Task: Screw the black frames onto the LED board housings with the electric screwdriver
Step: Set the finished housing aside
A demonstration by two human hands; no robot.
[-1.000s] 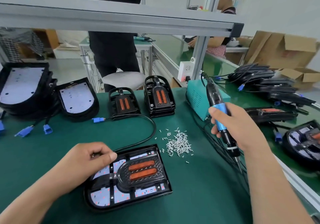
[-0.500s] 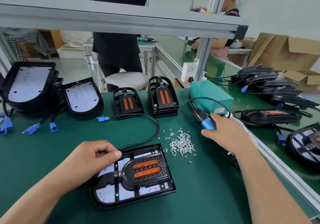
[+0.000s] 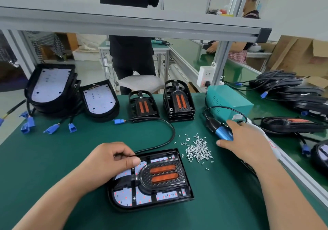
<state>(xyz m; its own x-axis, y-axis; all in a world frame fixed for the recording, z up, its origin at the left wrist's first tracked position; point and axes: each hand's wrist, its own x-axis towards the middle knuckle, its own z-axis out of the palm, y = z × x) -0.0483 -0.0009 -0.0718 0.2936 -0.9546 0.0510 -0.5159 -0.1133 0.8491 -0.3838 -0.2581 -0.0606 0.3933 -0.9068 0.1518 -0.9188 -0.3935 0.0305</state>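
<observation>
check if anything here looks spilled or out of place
The small silver screws lie loose in a scattered heap on the green bench mat, beside the black-framed LED housing, in no tray. Nothing else stands out.

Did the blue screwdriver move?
Yes. The electric screwdriver dropped: earlier it stood upright across the teal box; now it lies low below the box's front edge.

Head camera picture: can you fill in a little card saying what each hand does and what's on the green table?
left hand: grips the far edge of the LED board housing, thumb on top
right hand: holds the electric screwdriver, lying low over the table
black frame: sits on the housing
screws: loose pile between the hands
teal box: behind the screwdriver
</observation>
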